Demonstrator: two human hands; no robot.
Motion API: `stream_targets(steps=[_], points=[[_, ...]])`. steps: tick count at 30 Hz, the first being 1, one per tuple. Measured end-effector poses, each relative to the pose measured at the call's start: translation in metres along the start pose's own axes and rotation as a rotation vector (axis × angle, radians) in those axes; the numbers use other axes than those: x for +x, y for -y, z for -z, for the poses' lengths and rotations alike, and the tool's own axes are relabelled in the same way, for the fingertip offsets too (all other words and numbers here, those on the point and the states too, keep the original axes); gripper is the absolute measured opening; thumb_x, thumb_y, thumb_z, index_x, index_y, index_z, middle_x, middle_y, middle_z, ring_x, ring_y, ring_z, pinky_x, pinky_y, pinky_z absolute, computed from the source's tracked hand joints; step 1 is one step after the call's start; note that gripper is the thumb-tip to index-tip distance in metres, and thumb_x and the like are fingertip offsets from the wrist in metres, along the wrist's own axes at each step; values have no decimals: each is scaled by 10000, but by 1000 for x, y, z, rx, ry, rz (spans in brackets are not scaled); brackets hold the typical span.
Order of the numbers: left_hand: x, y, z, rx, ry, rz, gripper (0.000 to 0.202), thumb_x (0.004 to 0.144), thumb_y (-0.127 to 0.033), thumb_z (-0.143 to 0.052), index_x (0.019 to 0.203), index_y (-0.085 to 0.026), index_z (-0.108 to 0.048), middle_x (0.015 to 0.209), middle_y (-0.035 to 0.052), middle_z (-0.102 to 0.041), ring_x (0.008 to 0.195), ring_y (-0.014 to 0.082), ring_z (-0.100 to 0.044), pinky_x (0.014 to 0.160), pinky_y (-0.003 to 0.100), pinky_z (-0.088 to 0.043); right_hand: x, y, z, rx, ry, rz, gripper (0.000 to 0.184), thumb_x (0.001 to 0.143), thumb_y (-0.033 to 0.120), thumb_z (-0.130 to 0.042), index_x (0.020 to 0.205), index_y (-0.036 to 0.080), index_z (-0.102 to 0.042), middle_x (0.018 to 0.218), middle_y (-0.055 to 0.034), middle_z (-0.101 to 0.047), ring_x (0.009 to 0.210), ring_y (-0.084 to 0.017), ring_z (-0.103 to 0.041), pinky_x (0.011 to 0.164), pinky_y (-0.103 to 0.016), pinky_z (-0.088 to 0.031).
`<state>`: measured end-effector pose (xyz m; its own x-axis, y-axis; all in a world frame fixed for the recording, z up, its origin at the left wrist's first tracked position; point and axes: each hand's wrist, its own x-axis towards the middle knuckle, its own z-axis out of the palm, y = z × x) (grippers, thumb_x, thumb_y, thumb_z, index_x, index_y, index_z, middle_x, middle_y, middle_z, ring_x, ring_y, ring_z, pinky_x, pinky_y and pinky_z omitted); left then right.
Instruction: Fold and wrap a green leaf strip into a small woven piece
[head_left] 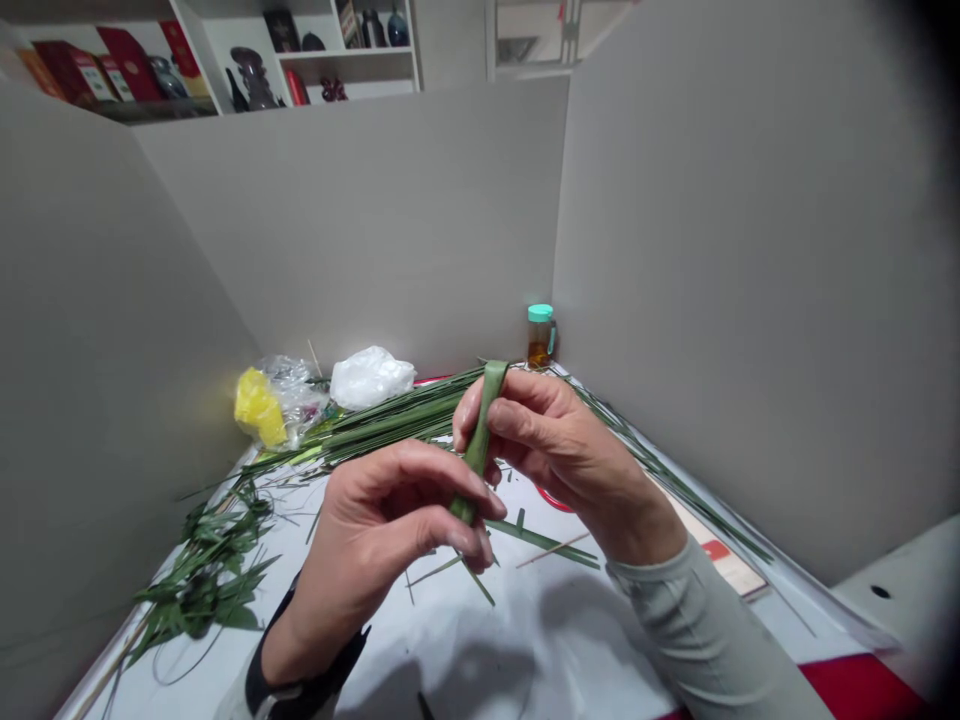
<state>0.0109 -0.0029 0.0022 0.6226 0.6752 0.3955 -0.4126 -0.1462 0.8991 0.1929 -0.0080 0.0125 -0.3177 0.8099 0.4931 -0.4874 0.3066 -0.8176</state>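
Green leaf strip (480,440), the one piece shaped so far, bent into a narrow fold above the table (420,640), pinched near its far end by the curled right hand (544,435) and near its near end by the left hand (382,530), while a long leaf bundle (390,425) and leafy sprigs (202,570) lie loose at far left and left.
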Motion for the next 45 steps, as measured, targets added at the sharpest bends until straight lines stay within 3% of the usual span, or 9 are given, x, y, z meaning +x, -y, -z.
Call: stream_targets(steps=[5,13,20,26,29,34,37,40,45], points=[[-1,-1,0,37,23,4,250,786,-16,-778,840,-259,-798,815,-45,-769,633,97,-722,627,182,-631,0,2,-3,28,8,-59,157,926,306,-705,866,165,-740,745,9,-659,616,-50,-559,558,-151,-450],[-2,2,0,170,-41,-64,220,775,-44,-802,810,-261,-780,778,-37,-762,766,124,-722,698,200,-639,1,3,-4,28,-1,-94,106,929,219,-683,863,144,-716,705,26,-635,571,-38,-551,545,-148,-448],[4,2,-3,207,-68,-83,169,823,-51,-755,812,-220,-751,788,-36,-752,626,103,-720,634,203,-635,-2,7,-4,-192,-79,-33,101,915,245,-704,873,153,-700,759,14,-627,632,-60,-548,602,-184,-469],[5,2,4,240,-51,-56,140,817,-91,-772,865,-223,-760,844,-21,-766,685,111,-729,697,201,-625,-2,9,-3,-293,-115,34,67,915,210,-694,879,154,-697,761,9,-651,642,-68,-570,617,-190,-494],[4,5,6,274,-47,-94,104,912,-168,-692,893,-229,-774,833,-8,-764,689,108,-719,738,219,-610,-2,9,-2,-297,-91,39,77,918,212,-691,876,148,-686,770,5,-656,646,-66,-574,620,-192,-498],[7,14,1,318,-164,-207,177,900,-82,-677,962,-236,-739,831,-28,-753,615,95,-706,652,209,-601,-1,9,-2,-336,-98,58,83,925,205,-676,869,143,-676,741,22,-608,635,-59,-546,613,-188,-488],[9,16,-3,369,-260,-243,260,887,-61,-677,1061,-251,-641,778,-52,-744,601,111,-711,616,218,-603,0,8,-4,-389,-129,69,97,919,244,-688,881,155,-683,766,20,-612,660,-68,-558,626,-195,-492],[9,16,-4,521,-341,-225,270,911,-82,-651,1102,-254,-569,721,-74,-711,617,106,-708,660,218,-598,-1,5,-9,-443,-182,60,113,931,288,-671,930,177,-695,828,6,-643,710,-93,-593,654,-226,-509],[6,19,2,785,-359,-263,152,921,-149,-663,1051,-225,-641,790,-41,-735,661,108,-713,686,226,-579,-2,2,-18,-562,-328,77,132,937,299,-639,909,187,-702,868,-9,-686,778,-131,-626,717,-271,-517]])
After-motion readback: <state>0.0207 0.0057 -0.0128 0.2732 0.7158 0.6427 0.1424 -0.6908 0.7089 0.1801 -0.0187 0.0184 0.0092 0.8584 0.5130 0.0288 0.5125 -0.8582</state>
